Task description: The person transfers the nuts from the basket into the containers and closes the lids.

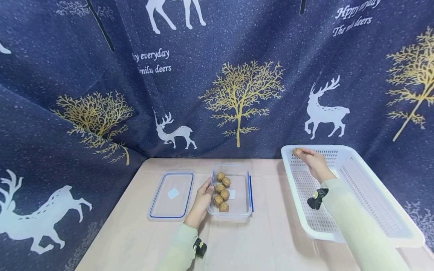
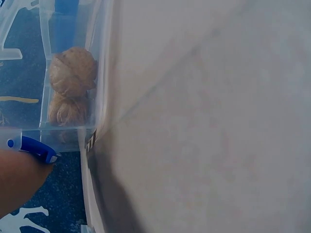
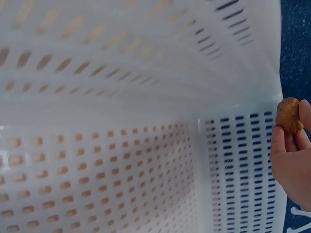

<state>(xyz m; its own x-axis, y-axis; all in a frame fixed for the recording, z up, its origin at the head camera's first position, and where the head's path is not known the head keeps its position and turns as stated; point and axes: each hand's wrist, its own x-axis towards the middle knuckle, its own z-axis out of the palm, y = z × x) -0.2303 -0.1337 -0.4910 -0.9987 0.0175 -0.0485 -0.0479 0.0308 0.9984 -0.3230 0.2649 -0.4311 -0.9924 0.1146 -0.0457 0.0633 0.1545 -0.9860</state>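
In the head view my right hand (image 1: 315,162) pinches a walnut (image 1: 297,152) between thumb and fingertips, above the far left corner of a white perforated plastic basket (image 1: 293,195). The right wrist view also shows this walnut (image 3: 288,115) held by the fingers, near the basket's end wall. My left hand (image 1: 202,197) holds the left side of a clear plastic food container (image 1: 241,203). Several walnuts (image 1: 225,194) lie along that side inside it. In the left wrist view, part of the left hand (image 2: 22,179) is beside a blue clip (image 2: 39,149) of the container.
A clear lid (image 1: 179,201) with a blue seal lies flat on the table left of the container. The pale tabletop (image 1: 268,226) extends between container and basket. Behind the table hangs a dark blue cloth (image 1: 217,45) printed with deer and trees.
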